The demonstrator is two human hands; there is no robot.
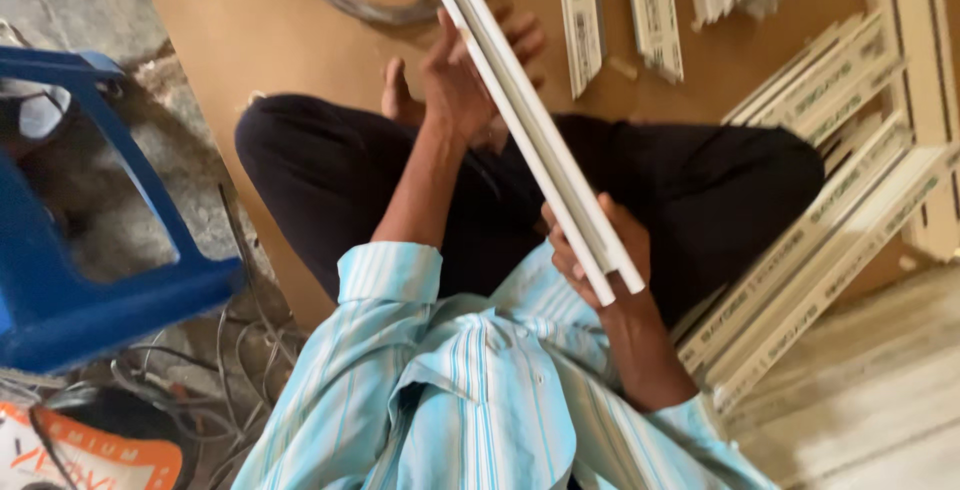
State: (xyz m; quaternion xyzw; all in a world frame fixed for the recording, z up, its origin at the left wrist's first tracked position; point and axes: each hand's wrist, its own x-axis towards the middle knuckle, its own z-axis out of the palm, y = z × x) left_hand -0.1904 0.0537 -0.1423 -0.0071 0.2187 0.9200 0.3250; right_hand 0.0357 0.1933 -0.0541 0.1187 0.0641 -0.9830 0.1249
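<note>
**Both hands on a white strip**

The left hand (pixel 462 80) wraps its grip around the upper stretch of a long white plastic strip (pixel 530 125), while the right hand (pixel 600 245) clasps the near end. The strip slants above the person's crossed legs in dark trousers (pixel 330 175). A white frame (pixel 840 190) lies on the brown board (pixel 250 30) at right; a blue stool (pixel 70 280) stands left.

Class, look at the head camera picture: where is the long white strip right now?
The long white strip runs diagonally through the middle, held by the left hand near its upper part and the right hand at its lower end, above the person's dark trousers.
</note>
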